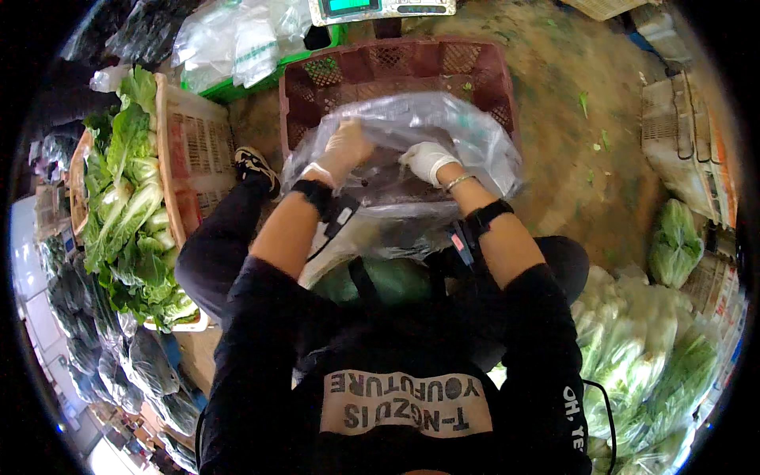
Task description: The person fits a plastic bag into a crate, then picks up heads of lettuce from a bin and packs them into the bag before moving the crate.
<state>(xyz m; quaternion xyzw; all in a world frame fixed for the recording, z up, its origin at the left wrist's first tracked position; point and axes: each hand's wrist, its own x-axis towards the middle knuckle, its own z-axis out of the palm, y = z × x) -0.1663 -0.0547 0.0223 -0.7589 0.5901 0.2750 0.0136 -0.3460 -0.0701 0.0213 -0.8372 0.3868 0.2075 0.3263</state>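
A large clear plastic bag (pixel 469 127) lies spread inside and over the near part of a maroon plastic crate (pixel 395 56). Its mouth gapes towards me. My left hand (pixel 350 145), in a thin pale glove, is curled at the left side of the mouth; motion blur hides whether its fingers grip the film. On the right, my right hand (pixel 428 163) wears a white glove, and its bent fingertips pinch a thin bit of the film. The bag's near edge hangs between my forearms. Dark crate floor shows through the plastic below my hands.
A scale (pixel 383 9) stands beyond the crate. Clear bags (pixel 255 41) lie on a green crate (pixel 237 86). To the left, a crate (pixel 169 160) holds leafy lettuces (pixel 127 196). Bagged greens (pixel 641 350) are piled at right, near stacked crates (pixel 677 130).
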